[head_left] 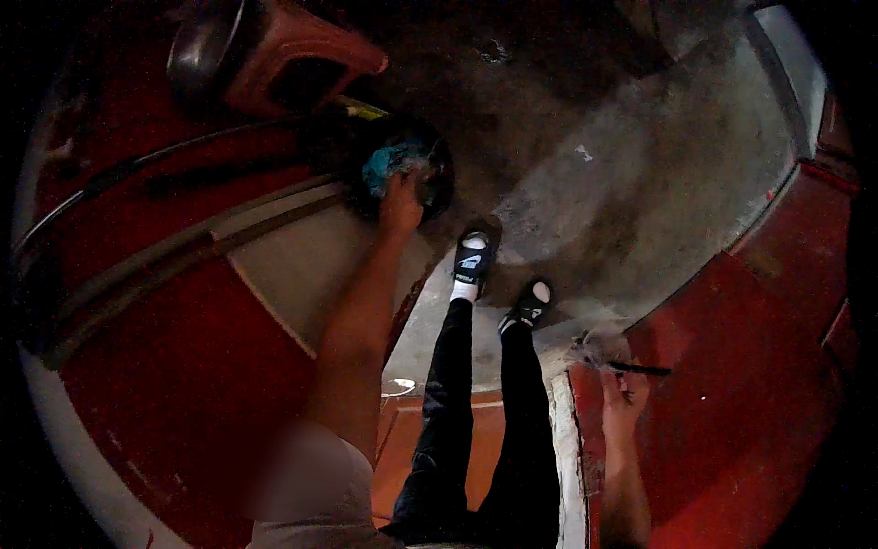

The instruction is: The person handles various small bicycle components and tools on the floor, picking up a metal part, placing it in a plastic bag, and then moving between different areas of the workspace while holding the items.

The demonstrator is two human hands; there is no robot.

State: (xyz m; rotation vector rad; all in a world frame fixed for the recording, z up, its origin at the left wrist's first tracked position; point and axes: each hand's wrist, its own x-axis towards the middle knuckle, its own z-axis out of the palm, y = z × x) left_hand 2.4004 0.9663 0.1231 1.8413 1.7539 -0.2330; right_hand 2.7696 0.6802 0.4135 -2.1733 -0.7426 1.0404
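Observation:
My left arm reaches forward to a round dark bin [441, 197], with crumpled blue plastic [377, 170] in its mouth. My left hand [402, 199] is at the bin, right against the plastic; its fingers are too dark and blurred to show whether they grip it. Low on the right, my right hand [624, 392] is closed on a thin black stick-like thing [645, 370]. A pale grey, wispy clump [596, 349] shows beside the stick's left end; whether the two are joined cannot be made out.
A reddish plastic stool [265, 69] lies tilted behind the bin. Red surfaces border both sides, with a red wall or ledge [732, 412] close to my right arm. My feet in black slides [472, 261] stand on the stained concrete floor [585, 210]. A white cable [400, 386] lies behind them.

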